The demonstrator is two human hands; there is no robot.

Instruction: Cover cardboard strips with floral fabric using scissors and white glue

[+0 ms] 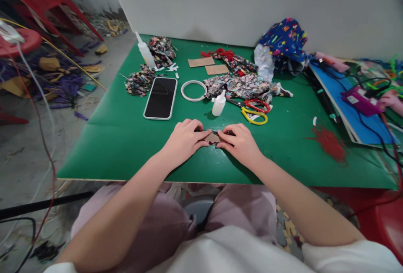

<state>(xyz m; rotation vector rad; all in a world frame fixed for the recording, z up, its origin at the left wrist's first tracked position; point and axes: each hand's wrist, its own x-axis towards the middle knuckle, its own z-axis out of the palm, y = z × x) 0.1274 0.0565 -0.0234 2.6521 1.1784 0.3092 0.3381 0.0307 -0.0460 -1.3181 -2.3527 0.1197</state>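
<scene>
Both hands rest together on the green table [126,138] near its front edge. My left hand [185,138] and my right hand [239,142] pinch a small brown cardboard piece [213,137] between their fingertips, with dark patterned fabric showing at its edges. The fingers of both hands are curled and pressed onto the piece. A small white glue bottle [218,103] stands just behind the hands. Red and yellow scissors [255,111] lie to the right of the bottle.
A black phone [160,97] lies left of a white ring [193,90]. Floral fabric pieces [242,85], two cardboard rectangles [208,65], a second glue bottle [145,51] and a blue patterned cloth [285,38] sit further back. Cables and a blue board [349,101] crowd the right side.
</scene>
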